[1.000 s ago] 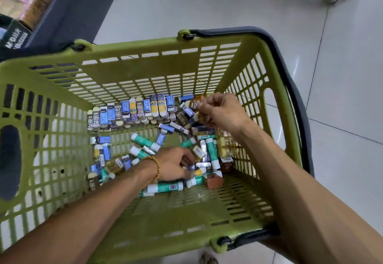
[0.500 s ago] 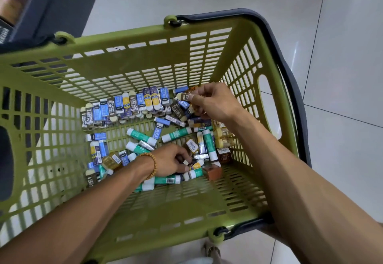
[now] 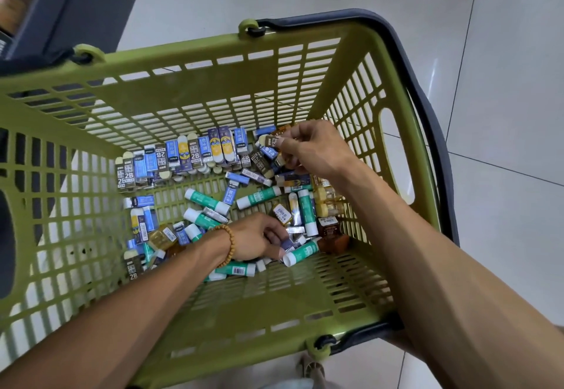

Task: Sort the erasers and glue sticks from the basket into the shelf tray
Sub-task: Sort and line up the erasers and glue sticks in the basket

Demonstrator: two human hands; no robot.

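Note:
A green plastic basket (image 3: 189, 83) with dark handles holds several erasers and glue sticks on its floor. Blue and brown sleeved erasers (image 3: 183, 153) stand in a row along the far wall. Green-and-white glue sticks (image 3: 259, 196) lie scattered in the middle. My right hand (image 3: 314, 147) is at the far right corner and pinches a brown-sleeved eraser (image 3: 271, 141) in its fingertips. My left hand (image 3: 256, 239), with a bead bracelet on the wrist, reaches into the loose pile near the front and curls its fingers round small erasers there; what it grips is mostly hidden.
The basket sits on a pale tiled floor (image 3: 503, 114). A dark shelf unit (image 3: 79, 7) stands at the upper left. Brown small bottles (image 3: 328, 205) lie against the basket's right wall.
My left hand has shifted slightly right within the pile. My right hand has stayed at the far corner, still pinching erasers. The camera has tilted a little.

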